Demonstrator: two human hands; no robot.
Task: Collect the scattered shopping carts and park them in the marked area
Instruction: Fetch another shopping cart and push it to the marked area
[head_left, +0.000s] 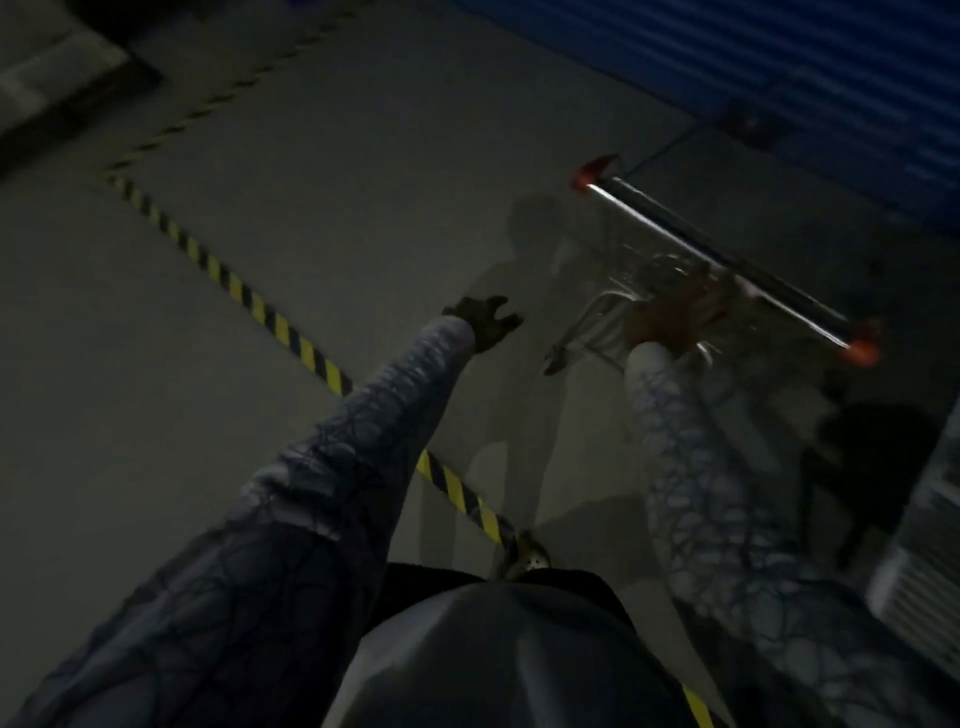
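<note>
A metal shopping cart (618, 312) stands on the grey floor at centre right, blurred in dim light. Its chrome handle bar (675, 228) with red end caps runs diagonally. My right hand (670, 322) grips the bar's lower half, and the patterned sleeve stretches out behind it. My left hand (483, 322) hangs in the air left of the cart with fingers spread, touching nothing. A yellow-and-black striped floor line (291, 332) runs diagonally left of and below my hands. It bounds the floor patch where the cart stands.
A blue corrugated wall (779, 62) closes the far right. A white slatted panel (924, 530) stands at the right edge, with a dark shape (872, 441) on the floor beside it. A second, fainter striped line (218, 98) runs up to the far left. My shoe (524, 558) is on the tape.
</note>
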